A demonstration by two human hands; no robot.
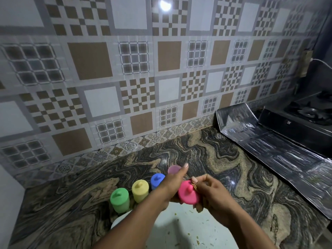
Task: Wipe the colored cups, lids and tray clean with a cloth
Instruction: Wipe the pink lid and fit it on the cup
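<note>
My left hand [173, 184] holds a pink lid [188, 194] with a knob on top, above the white tray [179, 229]. My right hand [210, 193] is closed around the lid's right side; a small yellowish bit shows between its fingers, and I cannot tell whether it is a cloth. Three lidded cups stand in a row on the counter to the left: green [120, 200], yellow [140, 191] and blue [157, 180]. A pink cup without a lid [173, 169] stands behind my left thumb. The tray carries small yellowish crumbs.
The marbled stone counter [233, 177] runs back to a patterned tiled wall [125, 87]. Foil sheeting [269, 146] covers the counter at the right, beside a black gas stove [305, 115]. A wall socket with a white cable [309, 62] is at the upper right.
</note>
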